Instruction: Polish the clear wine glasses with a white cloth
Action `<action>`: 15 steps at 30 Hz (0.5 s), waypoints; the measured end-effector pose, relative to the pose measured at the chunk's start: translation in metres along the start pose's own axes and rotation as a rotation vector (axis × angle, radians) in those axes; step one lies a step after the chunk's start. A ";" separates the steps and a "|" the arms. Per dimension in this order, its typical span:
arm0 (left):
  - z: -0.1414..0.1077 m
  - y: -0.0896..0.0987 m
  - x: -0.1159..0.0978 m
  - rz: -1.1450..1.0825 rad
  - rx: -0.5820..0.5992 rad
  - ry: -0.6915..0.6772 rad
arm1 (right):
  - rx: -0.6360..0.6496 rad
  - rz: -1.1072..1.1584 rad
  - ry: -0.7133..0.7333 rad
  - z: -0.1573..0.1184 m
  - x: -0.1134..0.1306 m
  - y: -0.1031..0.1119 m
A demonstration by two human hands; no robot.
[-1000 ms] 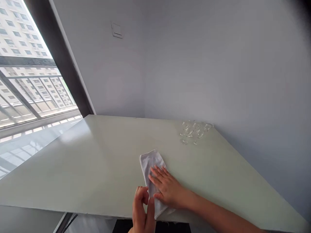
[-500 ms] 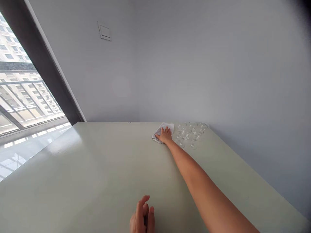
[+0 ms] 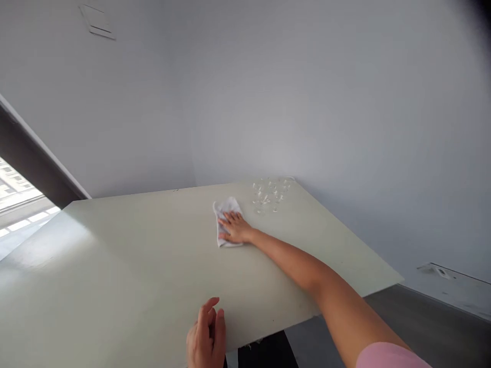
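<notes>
With its fingers spread, my right hand (image 3: 235, 228) lies flat on a white cloth (image 3: 229, 205) and presses it against the pale table top (image 3: 153, 255). The cloth is spread out and slightly rumpled under the palm. Close to the front edge, my left hand (image 3: 206, 335) hovers low over the table with nothing in it. Its fingers are loosely curled, and a gap shows between index finger and thumb. Several small clear glasses (image 3: 268, 197) stand in a cluster beyond the cloth to the right, their outlines faint.
Grey walls (image 3: 307, 102) meet in a corner behind the table. A switch plate (image 3: 97, 21) is on the left wall. A dark window frame (image 3: 34, 158) slants at the left. Grey floor (image 3: 429, 322) shows past the table's right front edge, with a dark object (image 3: 268, 352) below it.
My right hand has drawn the cloth nearer, away from the far edge and the glasses. The view has swung right and tilted, showing the table's front edge and floor. My left hand keeps its curled pose.
</notes>
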State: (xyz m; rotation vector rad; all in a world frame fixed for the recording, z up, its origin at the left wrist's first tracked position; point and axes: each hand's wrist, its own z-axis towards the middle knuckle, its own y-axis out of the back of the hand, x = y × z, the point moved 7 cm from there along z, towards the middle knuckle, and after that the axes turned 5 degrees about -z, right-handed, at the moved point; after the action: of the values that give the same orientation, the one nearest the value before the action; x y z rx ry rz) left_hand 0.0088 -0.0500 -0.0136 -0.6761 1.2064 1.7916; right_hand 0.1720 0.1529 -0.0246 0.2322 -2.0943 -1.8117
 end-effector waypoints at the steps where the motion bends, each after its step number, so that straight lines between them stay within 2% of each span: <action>1: 0.000 -0.001 -0.001 0.011 0.010 -0.013 | -0.006 0.000 0.087 -0.022 0.015 -0.005; 3: -0.001 -0.002 -0.004 0.029 0.023 -0.049 | -0.018 0.018 0.236 -0.069 0.041 -0.012; 5: -0.001 -0.003 -0.007 0.036 0.035 -0.083 | -0.010 0.054 0.328 -0.113 0.055 -0.017; 7: -0.001 -0.005 -0.009 0.047 0.062 -0.109 | -0.001 0.081 0.318 -0.146 0.051 -0.018; 8: -0.001 -0.006 -0.009 0.056 0.079 -0.123 | -0.005 0.085 0.274 -0.157 0.041 -0.018; 11: 0.000 -0.010 -0.011 0.087 0.136 -0.185 | -0.038 0.045 0.046 -0.175 -0.019 -0.016; 15: -0.002 -0.014 -0.011 0.127 0.207 -0.265 | -0.072 -0.069 -0.357 -0.199 -0.135 -0.010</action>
State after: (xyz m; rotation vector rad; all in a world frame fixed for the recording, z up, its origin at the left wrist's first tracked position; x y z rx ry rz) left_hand 0.0269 -0.0532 -0.0118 -0.2393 1.2512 1.7632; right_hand 0.3691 0.0156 -0.0341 -0.0440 -2.2703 -2.0933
